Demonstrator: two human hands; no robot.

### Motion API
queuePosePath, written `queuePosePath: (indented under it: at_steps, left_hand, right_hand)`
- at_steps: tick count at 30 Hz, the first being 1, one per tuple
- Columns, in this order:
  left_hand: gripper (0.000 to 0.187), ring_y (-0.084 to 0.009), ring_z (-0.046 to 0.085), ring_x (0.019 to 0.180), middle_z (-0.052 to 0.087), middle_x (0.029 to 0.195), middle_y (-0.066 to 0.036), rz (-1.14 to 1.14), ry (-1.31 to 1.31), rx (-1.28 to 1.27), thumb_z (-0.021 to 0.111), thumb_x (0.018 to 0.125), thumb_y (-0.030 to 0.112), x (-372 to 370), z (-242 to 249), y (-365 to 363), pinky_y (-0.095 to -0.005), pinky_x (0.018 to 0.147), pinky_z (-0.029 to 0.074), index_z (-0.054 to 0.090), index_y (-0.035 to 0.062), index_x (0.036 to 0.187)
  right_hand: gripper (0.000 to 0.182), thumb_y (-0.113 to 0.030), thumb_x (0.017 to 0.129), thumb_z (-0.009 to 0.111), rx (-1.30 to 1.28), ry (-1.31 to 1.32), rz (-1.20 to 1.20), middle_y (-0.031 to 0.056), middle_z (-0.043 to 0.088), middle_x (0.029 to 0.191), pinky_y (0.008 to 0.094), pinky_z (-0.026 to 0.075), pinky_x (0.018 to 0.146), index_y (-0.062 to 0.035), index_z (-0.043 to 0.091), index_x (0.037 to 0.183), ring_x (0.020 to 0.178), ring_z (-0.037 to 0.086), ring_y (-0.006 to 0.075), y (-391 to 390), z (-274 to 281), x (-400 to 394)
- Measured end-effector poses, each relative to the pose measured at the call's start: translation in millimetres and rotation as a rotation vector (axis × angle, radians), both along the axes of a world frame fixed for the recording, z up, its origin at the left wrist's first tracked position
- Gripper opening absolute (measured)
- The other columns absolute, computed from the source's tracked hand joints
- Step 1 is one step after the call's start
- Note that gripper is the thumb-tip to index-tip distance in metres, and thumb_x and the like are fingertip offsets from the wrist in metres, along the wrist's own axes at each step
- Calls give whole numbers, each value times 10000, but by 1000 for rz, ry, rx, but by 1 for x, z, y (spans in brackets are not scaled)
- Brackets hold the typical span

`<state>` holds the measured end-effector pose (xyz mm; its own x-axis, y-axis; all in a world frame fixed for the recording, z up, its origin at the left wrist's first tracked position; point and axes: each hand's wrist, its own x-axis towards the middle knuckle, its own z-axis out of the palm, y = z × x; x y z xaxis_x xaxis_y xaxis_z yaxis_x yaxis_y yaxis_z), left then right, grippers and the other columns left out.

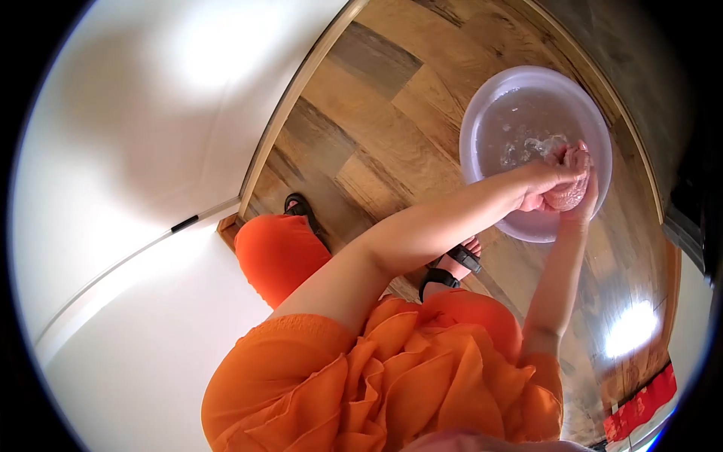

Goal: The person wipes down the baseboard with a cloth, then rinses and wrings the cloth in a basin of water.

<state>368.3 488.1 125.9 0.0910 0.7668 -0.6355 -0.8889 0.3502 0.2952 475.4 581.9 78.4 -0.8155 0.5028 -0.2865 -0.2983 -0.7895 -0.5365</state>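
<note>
A round pale purple basin (472, 143) with water in it stands on the wooden floor at the upper right. Over its lower right part my two hands are together. My left hand (541, 184) reaches in from the left, its fingers curled around a wet, pinkish, rounded item (566, 197). On the right, my right hand (588, 188) presses against the same item from beside and below. What the item is, I cannot make out. Ripples and bubbles show in the water just beyond my fingers.
Wood-look floor (376, 135) surrounds the basin. A white panel or door (135, 151) fills the left side. My feet in black sandals (452, 267) are below the basin. A red patterned thing (640, 403) lies at the lower right, and a dark object (685, 226) at the right edge.
</note>
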Motion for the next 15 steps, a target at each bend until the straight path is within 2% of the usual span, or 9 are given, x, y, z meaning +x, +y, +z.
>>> queuePosePath:
  at_steps: [2,3,6,10,12,15]
  left_hand:
    - [726,-217,540,1096,535,1230,-66,-121,271,-16,799,712,375,1,-5,-1,-441,874,461,436,148,1299]
    - [739,-231,553,1063,555,1186,-104,-67,475,61,838,652,240,3,-5,1,-392,872,466,459,89,1269]
    - [689,-294,578,1040,569,1145,-184,-312,899,151,814,628,186,0,-6,-3,-355,876,477,487,18,1211]
    - [559,-415,573,969,570,1044,-254,-241,1547,-28,764,626,155,35,-50,-1,-442,850,477,499,-52,1072]
    - [460,-409,528,1025,503,1101,-292,-366,1434,-74,674,702,89,19,-10,-9,-423,879,464,490,-72,1091]
    - [556,-415,588,909,548,1010,-245,-167,1719,19,726,664,80,23,-15,-16,-446,810,490,437,-55,1120]
  right_hand:
    - [373,-281,917,507,107,-379,-74,105,535,1181,396,414,981,-64,476,1219,1159,501,249,6,2,0]
    - [257,-156,879,591,64,-407,-125,74,571,1112,348,456,922,-91,518,1116,1080,551,211,1,14,-5]
    - [236,-97,875,583,178,-428,-24,74,579,1084,336,472,891,-98,523,1104,1030,572,214,8,9,-5]
    - [191,-75,871,581,421,-722,-14,69,593,1018,282,481,799,-73,544,1058,930,571,160,-7,22,-15]
    - [185,-78,866,589,646,-857,40,54,598,998,269,477,764,-64,549,1046,889,560,137,-7,5,-16]
    - [238,-88,851,603,605,-843,81,71,599,1053,279,467,818,-62,549,1082,960,559,153,-12,10,-19]
